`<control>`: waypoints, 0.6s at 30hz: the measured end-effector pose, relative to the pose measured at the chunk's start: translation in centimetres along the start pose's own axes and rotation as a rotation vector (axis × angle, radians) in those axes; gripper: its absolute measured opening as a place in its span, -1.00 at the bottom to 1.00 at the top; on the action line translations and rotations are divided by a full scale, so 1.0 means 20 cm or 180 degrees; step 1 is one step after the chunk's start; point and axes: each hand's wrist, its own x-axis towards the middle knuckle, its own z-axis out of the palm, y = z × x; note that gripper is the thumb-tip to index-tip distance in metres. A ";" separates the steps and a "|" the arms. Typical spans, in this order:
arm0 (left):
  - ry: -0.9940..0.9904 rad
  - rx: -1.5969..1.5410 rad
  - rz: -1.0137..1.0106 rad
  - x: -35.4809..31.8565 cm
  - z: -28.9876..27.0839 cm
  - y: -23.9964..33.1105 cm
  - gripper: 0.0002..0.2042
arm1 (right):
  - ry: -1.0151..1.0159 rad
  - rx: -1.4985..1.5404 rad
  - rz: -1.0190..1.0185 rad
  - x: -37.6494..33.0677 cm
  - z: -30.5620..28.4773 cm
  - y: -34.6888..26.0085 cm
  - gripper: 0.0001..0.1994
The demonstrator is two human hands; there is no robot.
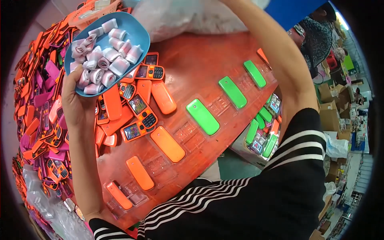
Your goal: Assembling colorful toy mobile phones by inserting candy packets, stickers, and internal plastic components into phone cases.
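Observation:
My left hand is closed on the near-left rim of a blue plastic basin, holding it up, tilted, over a heap of toy phones. Many small rolls of white-and-pink paper lie in the basin. My right forearm reaches up and away past the top edge, so the right hand is out of sight. On the red table, toy phones lie back up in a slanting row of clear plastic trays. Three are green; three nearer ones are orange.
A big pile of orange and magenta toy phones fills the left side. Beyond it stands an orange basket. A large translucent plastic bag lies at the back. Right of the table, a box holds packed phones; another person is behind.

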 end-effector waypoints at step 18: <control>0.0138 0.0927 -0.0096 0.14 0.31 -0.29 -0.52 | -0.1434 0.1193 -0.0223 -0.78 -0.28 -0.48 -0.59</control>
